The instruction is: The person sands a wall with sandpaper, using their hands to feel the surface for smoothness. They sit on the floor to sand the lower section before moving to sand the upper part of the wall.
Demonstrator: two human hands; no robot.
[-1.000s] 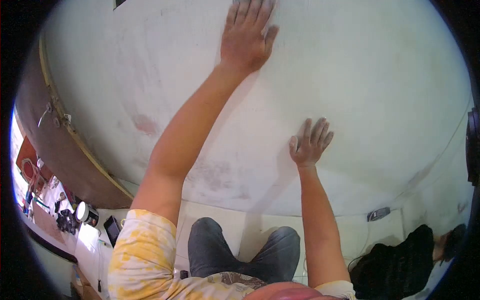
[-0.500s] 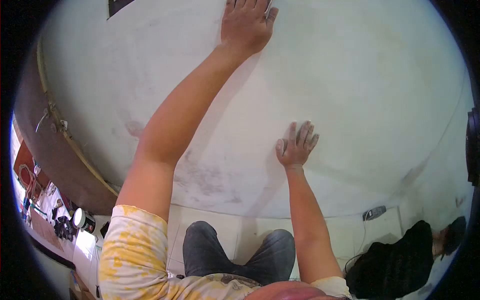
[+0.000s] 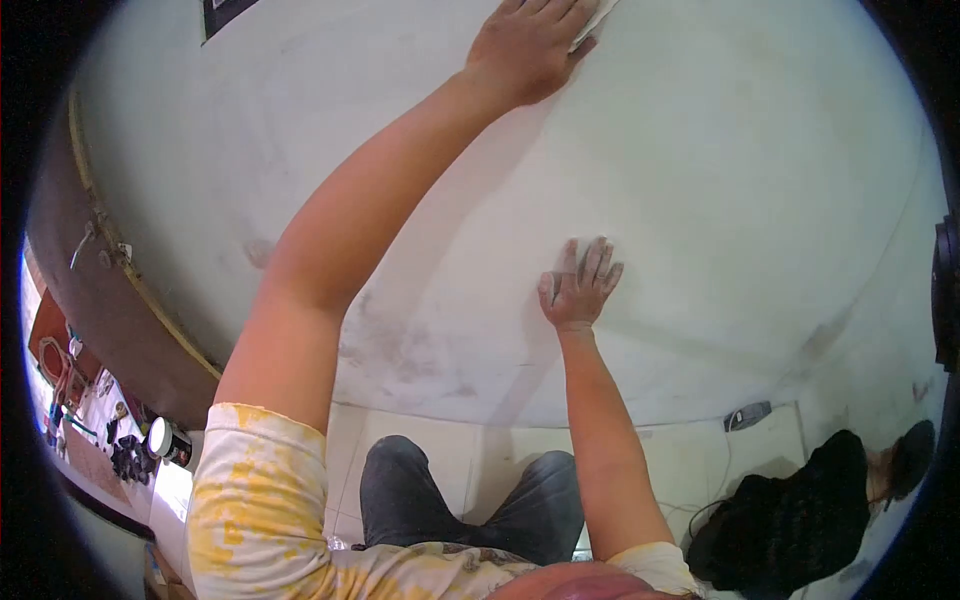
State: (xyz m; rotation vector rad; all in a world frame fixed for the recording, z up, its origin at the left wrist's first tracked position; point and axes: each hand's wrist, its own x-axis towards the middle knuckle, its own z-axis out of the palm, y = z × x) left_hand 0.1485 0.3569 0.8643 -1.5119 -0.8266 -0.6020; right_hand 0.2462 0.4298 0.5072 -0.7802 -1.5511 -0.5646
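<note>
At the top of the head view, my left hand (image 3: 530, 48) presses against the pale wall (image 3: 700, 180), back of the hand showing. A thin whitish sheet (image 3: 594, 24) sticks out from under it beside the thumb; its fingertips are cut off by the frame edge. Lower down, near the middle, my right hand (image 3: 580, 288) rests on the same wall with dusty fingers spread, holding nothing. Dark smudges mark the wall between and below my arms.
A curved brown edge (image 3: 130, 300) borders the wall on the left. A white-lidded black tub (image 3: 168, 440) stands at lower left near scattered items. On the tiled floor (image 3: 690, 460) are a grey corded device (image 3: 748, 415) and, at lower right, a person in black (image 3: 790, 515).
My left hand has slid to the right along the wall, and more of the whitish sheet shows. My right hand appears slightly farther left, as the view has shifted a little.
</note>
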